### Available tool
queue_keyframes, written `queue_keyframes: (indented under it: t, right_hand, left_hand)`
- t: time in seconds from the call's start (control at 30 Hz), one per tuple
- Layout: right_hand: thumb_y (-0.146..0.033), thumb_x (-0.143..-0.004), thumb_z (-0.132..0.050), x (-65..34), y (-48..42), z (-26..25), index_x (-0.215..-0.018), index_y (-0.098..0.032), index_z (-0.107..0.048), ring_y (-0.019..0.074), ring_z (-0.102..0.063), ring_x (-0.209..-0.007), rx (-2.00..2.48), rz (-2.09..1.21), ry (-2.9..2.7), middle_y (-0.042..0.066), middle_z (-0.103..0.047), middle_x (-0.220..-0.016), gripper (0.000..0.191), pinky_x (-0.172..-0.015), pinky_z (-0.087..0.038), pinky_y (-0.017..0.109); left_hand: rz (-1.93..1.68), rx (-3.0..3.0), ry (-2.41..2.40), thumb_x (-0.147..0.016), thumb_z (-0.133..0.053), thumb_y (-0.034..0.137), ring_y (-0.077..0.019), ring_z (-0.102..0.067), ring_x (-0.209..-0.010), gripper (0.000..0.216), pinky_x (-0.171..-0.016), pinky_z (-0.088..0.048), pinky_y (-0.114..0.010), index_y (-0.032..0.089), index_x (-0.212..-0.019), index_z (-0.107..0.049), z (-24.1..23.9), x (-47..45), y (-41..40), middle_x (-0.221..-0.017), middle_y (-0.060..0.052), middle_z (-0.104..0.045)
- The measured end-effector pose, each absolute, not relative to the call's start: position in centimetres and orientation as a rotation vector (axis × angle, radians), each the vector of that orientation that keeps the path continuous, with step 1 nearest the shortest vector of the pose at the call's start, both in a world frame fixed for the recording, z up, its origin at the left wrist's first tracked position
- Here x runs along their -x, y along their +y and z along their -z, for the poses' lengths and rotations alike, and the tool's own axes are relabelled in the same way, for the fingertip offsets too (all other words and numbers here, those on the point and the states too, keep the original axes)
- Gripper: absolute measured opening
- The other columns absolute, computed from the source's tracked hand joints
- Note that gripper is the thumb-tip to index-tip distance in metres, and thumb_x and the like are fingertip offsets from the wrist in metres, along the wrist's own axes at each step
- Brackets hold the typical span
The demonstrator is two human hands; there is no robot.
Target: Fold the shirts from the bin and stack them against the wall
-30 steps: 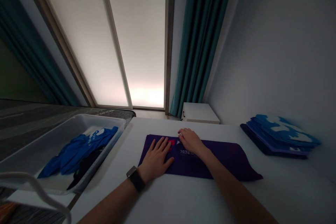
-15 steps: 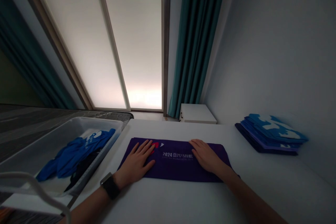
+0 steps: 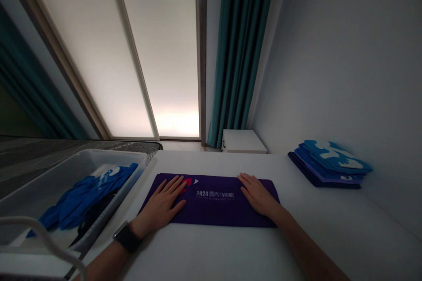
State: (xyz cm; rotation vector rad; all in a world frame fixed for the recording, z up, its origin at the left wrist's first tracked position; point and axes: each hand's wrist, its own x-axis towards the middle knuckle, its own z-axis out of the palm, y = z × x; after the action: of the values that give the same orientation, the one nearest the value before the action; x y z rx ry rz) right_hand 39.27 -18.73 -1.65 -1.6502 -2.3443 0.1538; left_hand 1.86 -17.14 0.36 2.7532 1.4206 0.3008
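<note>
A purple garment (image 3: 214, 210), folded into a long flat rectangle with white "2024" lettering and a red print, lies on the white table (image 3: 204, 254). My left hand (image 3: 163, 202) rests flat on its left part, fingers spread, with a dark watch on the wrist. Palm down on the right part lies my right hand (image 3: 259, 195), its fingers stretched toward the far edge. Neither hand grips the cloth. To the right sits a stack of folded blue and purple garments (image 3: 329, 164).
At left stands a translucent plastic bin (image 3: 141, 162) holding a crumpled blue garment (image 3: 89, 193) and dark cloth. A grey-white curved cable or tube (image 3: 49, 241) crosses the lower left. Beyond the table are a white cabinet (image 3: 244, 141) and a teal curtain (image 3: 235, 52).
The view has turned slightly, so everything sits a little further left. My right hand has shifted slightly toward the garment's right end; both hands stay flat on it.
</note>
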Motion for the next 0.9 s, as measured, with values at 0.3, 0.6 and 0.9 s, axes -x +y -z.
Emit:
queue_keyframes:
  t: [0.3,0.6,0.9]
  right_hand:
    - [-0.033,-0.098,-0.028,-39.1,-18.7,1.4,-0.143,-0.016,-0.042,0.0208,-0.033,-0.139,1.687,-0.199,-2.339,0.011,-0.041,-0.149,0.049,-0.116,-0.024,0.045]
    - [-0.029,-0.098,-0.026,-39.9,-18.2,1.9,-0.14,-0.017,-0.044,0.0199,-0.038,-0.137,1.587,-0.294,-2.237,0.011,-0.045,-0.146,0.048,-0.116,-0.025,0.045]
    - [-0.014,-0.092,-0.029,-42.3,-17.6,3.2,-0.131,-0.02,-0.054,0.021,-0.05,-0.126,1.444,-0.241,-2.14,0.01,-0.057,-0.133,0.048,-0.11,-0.037,0.048]
  left_hand:
    - [-0.316,-2.714,1.397,-0.098,-0.035,0.047,-0.0229,-0.033,-0.14,0.051,-0.117,-0.02,-0.047,0.027,-0.146,-0.038,-1.5,-3.0,-17.4,-0.152,-0.004,-0.038]
    - [-0.443,-2.763,1.014,-0.096,-0.041,0.023,-0.0219,-0.055,-0.111,0.035,-0.101,-0.04,-0.039,0.024,-0.128,-0.055,-3.5,-12.5,-16.0,-0.119,-0.006,-0.062]
    - [-0.408,-2.927,0.862,-0.094,-0.043,0.017,-0.0215,-0.054,-0.097,0.025,-0.087,-0.043,-0.035,0.021,-0.111,-0.062,-2.2,-20.5,-12.7,-0.102,-0.007,-0.061]
